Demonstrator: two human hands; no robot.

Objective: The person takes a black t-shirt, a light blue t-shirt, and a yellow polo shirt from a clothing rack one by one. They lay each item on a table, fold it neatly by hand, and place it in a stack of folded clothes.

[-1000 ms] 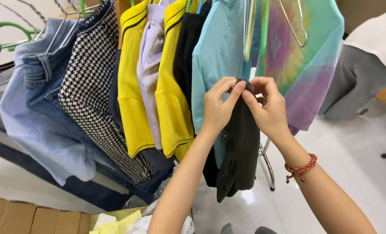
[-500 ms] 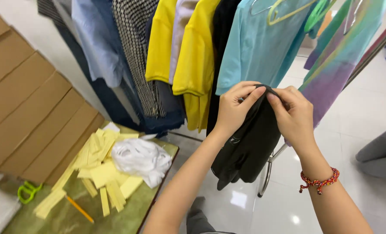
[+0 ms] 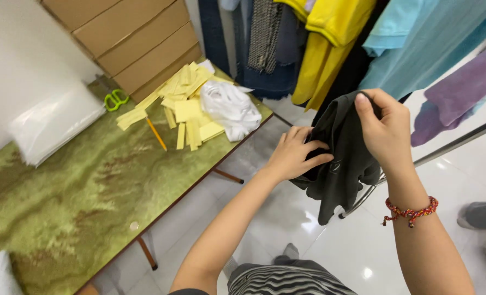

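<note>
A dark grey garment (image 3: 341, 164) hangs crumpled between both hands, in front of a rack of clothes. My right hand (image 3: 385, 131), with a red beaded bracelet at the wrist, pinches the garment's top edge. My left hand (image 3: 294, 155) grips the fabric lower down, on its left side, fingers pressed into the folds. The garment's lower part dangles over the white tiled floor.
A green marbled table (image 3: 79, 191) at the left carries yellow paper strips (image 3: 183, 104), a white cloth (image 3: 229, 109), an orange pencil (image 3: 156, 134), green scissors (image 3: 114, 99) and a clear plastic bag (image 3: 52, 125). Brown boxes (image 3: 133, 38) stand behind. Yellow (image 3: 330, 38), turquoise (image 3: 417, 43) and purple (image 3: 461, 87) clothes hang above.
The view has swung down and left, bringing the green table into sight. My left hand slid from the garment's top edge to lower on the fabric; the right keeps the top.
</note>
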